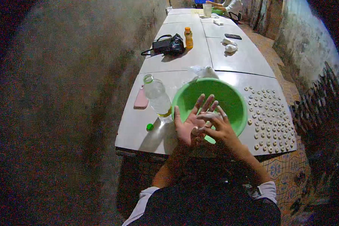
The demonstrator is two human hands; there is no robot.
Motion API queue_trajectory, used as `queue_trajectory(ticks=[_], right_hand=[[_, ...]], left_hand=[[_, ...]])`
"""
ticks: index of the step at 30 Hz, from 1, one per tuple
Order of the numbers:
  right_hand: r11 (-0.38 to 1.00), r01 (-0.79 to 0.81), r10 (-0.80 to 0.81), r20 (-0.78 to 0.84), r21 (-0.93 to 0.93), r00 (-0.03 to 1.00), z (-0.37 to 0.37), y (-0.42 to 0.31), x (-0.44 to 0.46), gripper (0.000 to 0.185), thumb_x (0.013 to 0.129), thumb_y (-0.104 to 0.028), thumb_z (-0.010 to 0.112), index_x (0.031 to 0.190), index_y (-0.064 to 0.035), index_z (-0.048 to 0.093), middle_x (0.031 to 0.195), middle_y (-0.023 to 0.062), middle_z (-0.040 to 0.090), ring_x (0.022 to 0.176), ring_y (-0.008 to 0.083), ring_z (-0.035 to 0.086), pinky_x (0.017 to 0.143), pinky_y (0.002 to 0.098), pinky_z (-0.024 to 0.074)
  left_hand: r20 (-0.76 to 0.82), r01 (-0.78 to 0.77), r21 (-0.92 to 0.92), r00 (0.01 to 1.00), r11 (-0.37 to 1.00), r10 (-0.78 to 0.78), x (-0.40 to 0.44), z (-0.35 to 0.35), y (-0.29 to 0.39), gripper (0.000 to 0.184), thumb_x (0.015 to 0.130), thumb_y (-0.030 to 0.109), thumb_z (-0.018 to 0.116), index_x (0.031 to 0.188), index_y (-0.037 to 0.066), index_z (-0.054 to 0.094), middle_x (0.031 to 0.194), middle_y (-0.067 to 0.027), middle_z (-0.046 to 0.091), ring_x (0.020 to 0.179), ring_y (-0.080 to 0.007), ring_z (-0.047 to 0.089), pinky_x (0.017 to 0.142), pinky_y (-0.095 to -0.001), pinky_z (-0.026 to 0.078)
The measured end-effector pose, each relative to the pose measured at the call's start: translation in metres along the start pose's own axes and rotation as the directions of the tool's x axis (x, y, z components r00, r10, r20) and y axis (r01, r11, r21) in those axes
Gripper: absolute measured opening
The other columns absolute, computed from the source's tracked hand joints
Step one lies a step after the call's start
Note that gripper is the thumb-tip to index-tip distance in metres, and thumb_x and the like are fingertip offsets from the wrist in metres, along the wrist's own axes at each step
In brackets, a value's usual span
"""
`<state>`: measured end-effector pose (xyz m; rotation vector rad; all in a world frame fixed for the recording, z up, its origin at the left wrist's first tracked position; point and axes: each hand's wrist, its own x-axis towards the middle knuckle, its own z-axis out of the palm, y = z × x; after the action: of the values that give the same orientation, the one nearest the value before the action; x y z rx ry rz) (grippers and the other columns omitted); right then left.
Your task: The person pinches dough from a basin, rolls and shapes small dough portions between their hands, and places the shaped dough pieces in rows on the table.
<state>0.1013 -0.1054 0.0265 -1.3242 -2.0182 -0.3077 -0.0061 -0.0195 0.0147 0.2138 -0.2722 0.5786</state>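
My left hand [189,126] is held palm up over the near rim of a green basin [231,94], its fingers spread. Across that palm reaches my right hand [219,128], fingers curved and apart, with white powder on them. A small pale spot shows where the right thumb tip meets the left palm; whether it is a bit of dough or a powdered fingertip I cannot tell. Right of the basin lie rows of small pale dough rings [269,120]. The basin's bottom is partly hidden by my hands.
Left of the basin stand a clear plastic bottle [157,96], its green cap [150,127] and a pink phone [141,99]. Farther along are a black bag [169,45], an orange bottle [188,38], white bundles [230,48] and a dark phone [233,36]. Another person [231,6] sits at the far end.
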Motion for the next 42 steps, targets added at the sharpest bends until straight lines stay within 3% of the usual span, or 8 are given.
queue_trajectory(ticks=[5,14,18,20,27,30,38,42], right_hand=[[0.998,-0.066,0.067,0.11,-0.012,0.992,-0.002,-0.009,0.001,0.028,0.075,-0.018,0.058,0.102,-0.0154,0.057,0.121,0.006,0.049,0.117,0.0243,0.044,0.106,0.057,0.0182],[0.979,-0.058,0.077,0.093,-0.194,0.993,0.006,-0.01,0.003,0.026,0.078,-0.017,0.053,0.104,-0.0168,0.055,0.124,0.0069,0.046,0.123,0.0237,0.039,0.106,0.0576,0.0157],[0.984,-0.022,0.046,0.132,-0.177,0.99,0.008,-0.006,0.0,0.025,0.079,-0.016,0.053,0.103,-0.0169,0.055,0.124,0.0067,0.046,0.124,0.0237,0.039,0.106,0.0578,0.015],[0.995,-0.061,0.071,0.152,-0.074,0.986,0.009,-0.005,0.0,0.024,0.078,-0.017,0.053,0.102,-0.0168,0.055,0.124,0.006,0.045,0.124,0.0236,0.038,0.106,0.0583,0.0148],[0.996,-0.033,0.043,0.125,-0.083,0.991,0.008,-0.002,0.004,0.024,0.076,-0.017,0.056,0.101,-0.0184,0.055,0.123,0.0045,0.046,0.124,0.0225,0.039,0.106,0.0585,0.0141],[0.997,-0.053,0.059,0.108,-0.059,0.992,0.008,-0.003,0.007,0.025,0.075,-0.018,0.058,0.1,-0.0171,0.055,0.119,0.0035,0.049,0.121,0.0205,0.042,0.106,0.0583,0.0133],[0.983,-0.176,0.18,0.098,-0.048,0.979,0.007,-0.003,0.011,0.028,0.075,-0.019,0.059,0.103,-0.0151,0.055,0.102,-0.0008,0.058,0.106,0.0131,0.053,0.107,0.0563,0.013],[0.991,-0.135,0.134,0.071,0.006,0.988,0.013,-0.001,0.01,0.03,0.075,-0.02,0.06,0.105,-0.0164,0.056,0.1,-0.0012,0.059,0.106,0.0129,0.053,0.107,0.0562,0.013]], left_hand=[[-0.041,-0.017,0.007,0.999,1.0,0.018,-0.002,0.008,-0.002,0.086,0.083,0.069,0.025,0.14,0.005,0.019,0.145,-0.0175,0.019,0.133,-0.0331,0.021,0.107,-0.0487,0.023],[-0.004,-0.022,0.057,1.0,0.998,0.022,-0.001,0.003,-0.001,0.085,0.083,0.069,0.025,0.139,0.005,0.021,0.143,-0.0208,0.021,0.131,-0.0343,0.025,0.105,-0.0457,0.027],[-0.037,-0.027,0.017,0.999,0.999,0.028,-0.003,0.009,-0.003,0.085,0.083,0.069,0.024,0.139,0.005,0.022,0.144,-0.0204,0.021,0.13,-0.0339,0.027,0.106,-0.0449,0.027],[-0.055,-0.002,0.022,0.998,1.0,0.003,-0.003,0.007,-0.003,0.084,0.084,0.069,0.024,0.138,0.005,0.023,0.144,-0.0196,0.022,0.129,-0.0335,0.028,0.106,-0.0447,0.026],[-0.041,-0.019,0.012,0.999,1.0,0.02,-0.002,0.003,-0.002,0.084,0.084,0.069,0.022,0.138,0.005,0.024,0.144,-0.0184,0.023,0.128,-0.033,0.03,0.106,-0.0455,0.027],[0.008,-0.004,0.068,1.0,0.998,0.003,-0.002,0.001,-0.002,0.084,0.084,0.069,0.021,0.138,0.005,0.024,0.144,-0.0185,0.023,0.128,-0.0331,0.03,0.106,-0.0463,0.027],[-0.05,-0.016,0.022,0.999,1.0,0.018,-0.003,-0.004,0.001,0.086,0.083,0.069,0.025,0.139,0.003,0.02,0.144,-0.0188,0.021,0.132,-0.0338,0.023,0.108,-0.0455,0.021],[-0.053,-0.014,-0.003,0.999,1.0,0.014,-0.005,0.001,0.0,0.086,0.083,0.068,0.025,0.139,0.003,0.02,0.144,-0.0186,0.021,0.132,-0.0337,0.023,0.108,-0.0464,0.021]])
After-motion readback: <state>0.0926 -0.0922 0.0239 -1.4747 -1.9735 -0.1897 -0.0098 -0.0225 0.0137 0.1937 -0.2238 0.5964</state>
